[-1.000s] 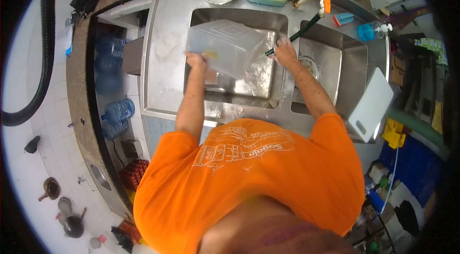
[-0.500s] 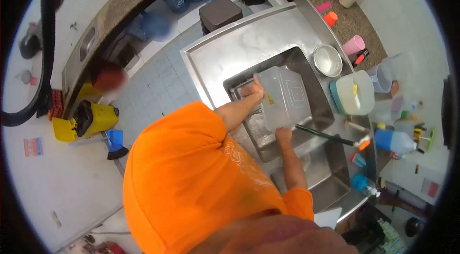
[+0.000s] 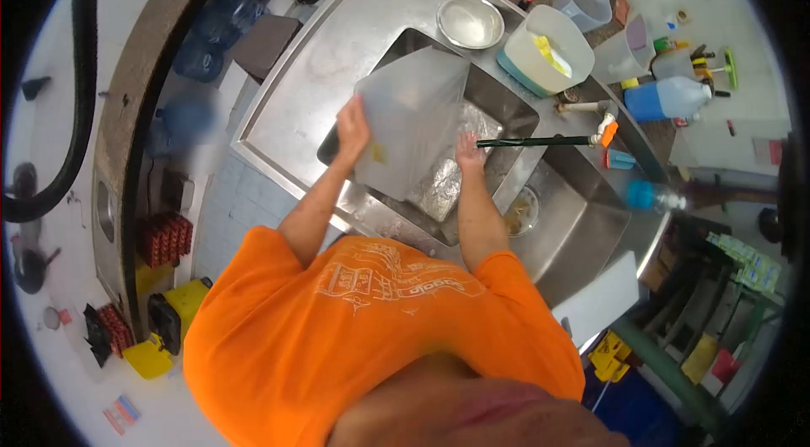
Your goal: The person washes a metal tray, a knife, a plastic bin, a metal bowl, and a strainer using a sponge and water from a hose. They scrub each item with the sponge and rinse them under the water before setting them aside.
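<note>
My left hand (image 3: 354, 128) grips the left side of a translucent plastic container (image 3: 413, 105), which is tilted over the left sink basin (image 3: 515, 114). A yellow mark shows on the container's wall near that hand. My right hand (image 3: 468, 148) is apart from the container, at the outlet of a dark green hose (image 3: 536, 142). Its fingers look spread, with nothing visible held in them. Below the hands, a clear, shiny surface (image 3: 451, 173) lies in the basin; I cannot make out whether it is a tray or water.
A metal bowl (image 3: 470, 23) and a white tub (image 3: 548, 51) stand behind the basin. The hose hangs from a tap (image 3: 606, 131). In the right basin (image 3: 578, 211) sits a round dish (image 3: 521, 212). Cups and a blue-liquid bottle (image 3: 666, 99) line the back.
My right hand has left the container's edge and moved to the hose outlet. The container has been turned and tilted in my left hand. The camera view has rotated.
</note>
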`<move>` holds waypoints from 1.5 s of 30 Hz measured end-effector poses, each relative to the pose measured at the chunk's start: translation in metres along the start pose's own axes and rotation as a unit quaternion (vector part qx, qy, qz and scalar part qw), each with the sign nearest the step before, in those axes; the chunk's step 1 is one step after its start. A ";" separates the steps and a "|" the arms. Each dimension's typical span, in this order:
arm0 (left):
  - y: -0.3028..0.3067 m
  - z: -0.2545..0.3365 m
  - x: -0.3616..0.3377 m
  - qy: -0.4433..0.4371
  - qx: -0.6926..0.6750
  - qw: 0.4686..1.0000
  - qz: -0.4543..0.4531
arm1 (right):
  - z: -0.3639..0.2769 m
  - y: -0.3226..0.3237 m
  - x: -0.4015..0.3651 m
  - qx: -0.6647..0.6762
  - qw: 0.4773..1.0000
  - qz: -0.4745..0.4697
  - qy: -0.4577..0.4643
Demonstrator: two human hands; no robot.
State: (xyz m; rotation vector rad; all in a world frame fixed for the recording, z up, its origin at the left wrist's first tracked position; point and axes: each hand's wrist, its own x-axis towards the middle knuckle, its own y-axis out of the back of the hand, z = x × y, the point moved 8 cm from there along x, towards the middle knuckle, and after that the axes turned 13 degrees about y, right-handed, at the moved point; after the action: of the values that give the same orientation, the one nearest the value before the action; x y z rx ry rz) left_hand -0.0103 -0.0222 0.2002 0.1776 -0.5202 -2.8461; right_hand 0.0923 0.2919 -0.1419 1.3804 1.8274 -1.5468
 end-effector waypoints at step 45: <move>0.222 -0.134 0.071 0.080 0.141 0.983 -0.090 | -0.217 -0.398 -0.095 -0.884 0.219 -0.212 0.355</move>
State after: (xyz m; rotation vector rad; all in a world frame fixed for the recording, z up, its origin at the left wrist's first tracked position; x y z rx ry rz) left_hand -0.0094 -0.2864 0.1507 0.5239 -0.9137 -2.8810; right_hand -0.1371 0.4806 0.2139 -0.0030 2.3235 1.7107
